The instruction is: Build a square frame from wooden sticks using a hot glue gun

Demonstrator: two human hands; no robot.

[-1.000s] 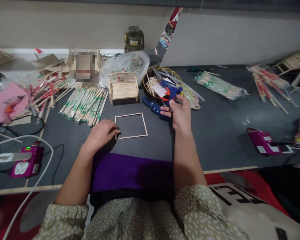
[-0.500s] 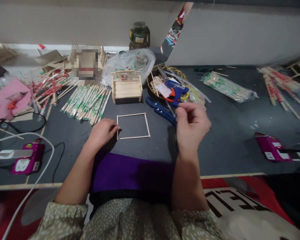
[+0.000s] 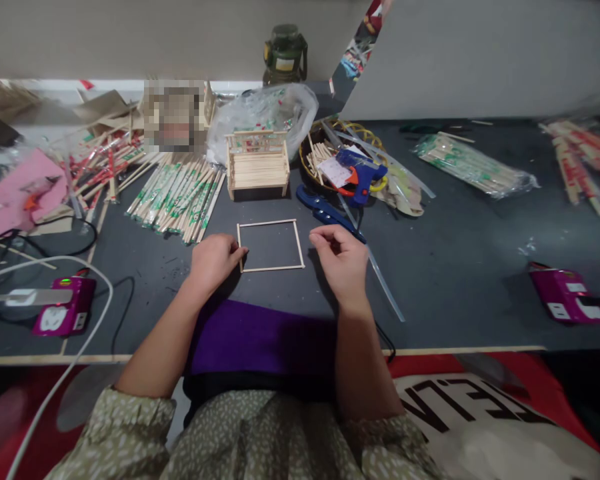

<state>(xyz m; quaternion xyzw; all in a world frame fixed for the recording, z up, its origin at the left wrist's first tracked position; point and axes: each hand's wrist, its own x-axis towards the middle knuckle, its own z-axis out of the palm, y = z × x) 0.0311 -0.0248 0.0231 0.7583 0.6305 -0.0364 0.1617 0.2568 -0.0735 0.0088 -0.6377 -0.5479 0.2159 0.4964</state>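
A four-sided frame of thin wooden sticks point(image 3: 299, 243) lies flat on the dark grey table. My left hand point(image 3: 214, 263) rests at its left side, thumb and fingers closed on the left stick point(image 3: 239, 235). The sticks appear to meet at the corners. To the right of the frame, apart from it, my right hand point(image 3: 344, 261) hovers with thumb and forefinger pinched together. Whatever may be between those fingertips is too small to make out. Just behind the right hand lies a dark blue cutter-like tool point(image 3: 330, 215).
A small stick-built bench point(image 3: 258, 167) stands behind the frame, left of a basket point(image 3: 307, 160) with a blue glue gun point(image 3: 364, 177). Bundled chopsticks point(image 3: 173, 197) lie left, a wrapped pack point(image 3: 475, 165) right. A clear glue stick point(image 3: 385, 287) lies near the right wrist.
My right hand has come down and left toward the frame's right side. The left stick has moved in against the bottom stick, closing the gap there. My left hand stays on it.
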